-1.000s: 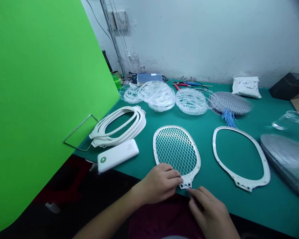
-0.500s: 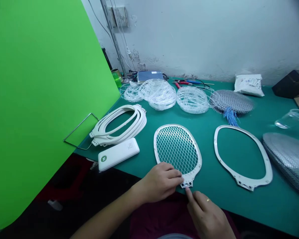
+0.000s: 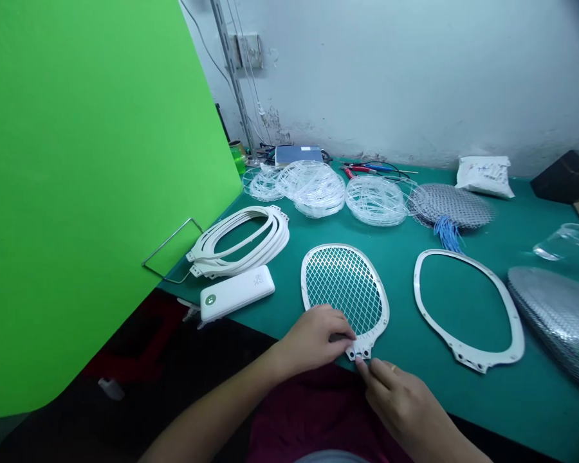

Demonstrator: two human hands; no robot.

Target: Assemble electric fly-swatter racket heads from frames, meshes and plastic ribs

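Note:
A white oval frame with a diamond mesh point(image 3: 345, 289) lies flat on the green table point(image 3: 400, 341) near its front edge. My left hand point(image 3: 316, 337) pinches the frame's lower left rim beside the neck tab, fingers curled. My right hand point(image 3: 400, 402) comes from below with its fingertips pressed against the small tab at the frame's bottom end; whether it grips anything is unclear. A ring shows on one right finger.
An empty white oval frame point(image 3: 468, 308) lies to the right. A stack of white frames point(image 3: 241, 241) and a white power bank point(image 3: 236, 292) sit left. Clear plastic coils point(image 3: 340, 190), grey mesh sheets point(image 3: 557, 318), a white bag point(image 3: 485, 175) and a green screen point(image 3: 77, 180) surround them.
The view has shifted slightly, and everything sits a bit further right. My right fingertips have moved up against the frame's bottom tab. My left hand keeps its hold.

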